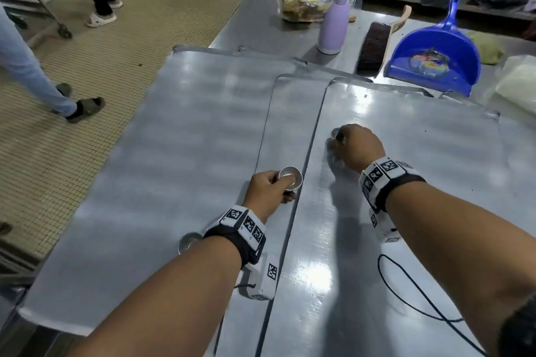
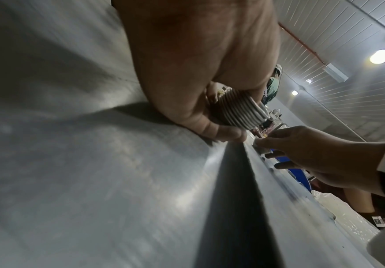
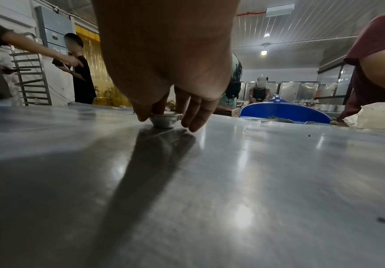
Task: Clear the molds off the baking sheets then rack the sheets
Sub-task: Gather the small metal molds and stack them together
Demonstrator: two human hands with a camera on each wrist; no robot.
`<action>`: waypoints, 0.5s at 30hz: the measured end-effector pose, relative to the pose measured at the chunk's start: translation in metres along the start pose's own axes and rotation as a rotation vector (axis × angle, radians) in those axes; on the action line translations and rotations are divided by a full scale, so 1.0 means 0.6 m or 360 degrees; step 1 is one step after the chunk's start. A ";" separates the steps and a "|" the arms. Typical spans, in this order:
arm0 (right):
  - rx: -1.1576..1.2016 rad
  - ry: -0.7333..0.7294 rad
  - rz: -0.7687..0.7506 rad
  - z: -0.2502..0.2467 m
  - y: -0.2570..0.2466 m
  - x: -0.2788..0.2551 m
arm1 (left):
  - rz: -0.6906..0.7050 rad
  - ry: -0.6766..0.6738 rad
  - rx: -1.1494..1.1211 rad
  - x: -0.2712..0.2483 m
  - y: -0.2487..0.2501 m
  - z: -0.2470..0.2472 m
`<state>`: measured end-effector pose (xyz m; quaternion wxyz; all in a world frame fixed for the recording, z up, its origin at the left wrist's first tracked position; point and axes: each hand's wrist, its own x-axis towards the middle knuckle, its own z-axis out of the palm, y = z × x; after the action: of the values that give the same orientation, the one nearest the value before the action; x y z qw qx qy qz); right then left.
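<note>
Three grey baking sheets overlap on the steel table: a left sheet, a middle sheet and a right sheet. My left hand grips a stack of small metal molds just above the seam between the sheets; the left wrist view shows the stack's ribbed rims inside my left hand. On the right sheet my right hand pinches a single mold by its rim, the mold still resting on the sheet under my right hand. Another mold sits on the left sheet, half hidden by my left wrist.
Behind the sheets stand a purple spray bottle, a brush, a blue dustpan, a bag of food and a white plastic bag. People stand on the tiled floor to the left. A tray rack stands by the far wall.
</note>
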<state>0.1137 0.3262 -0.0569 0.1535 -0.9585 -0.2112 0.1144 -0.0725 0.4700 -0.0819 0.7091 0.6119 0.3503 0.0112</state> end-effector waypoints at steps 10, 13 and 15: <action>0.0182 0.0019 0.0082 0.021 -0.002 -0.121 | 0.0116 0.0000 0.0175 -0.026 0.003 -0.003; 0.0359 0.0006 0.0117 0.024 -0.004 -0.167 | 0.0098 0.0058 0.0152 -0.045 0.003 -0.007; 0.0461 -0.0009 0.0120 0.024 -0.009 -0.198 | 0.0084 0.0082 0.0155 -0.062 0.004 -0.010</action>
<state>0.0028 0.2822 -0.0503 0.2852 -0.9333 -0.1569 0.1520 -0.1029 0.4591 -0.0618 0.6687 0.6541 0.3523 0.0285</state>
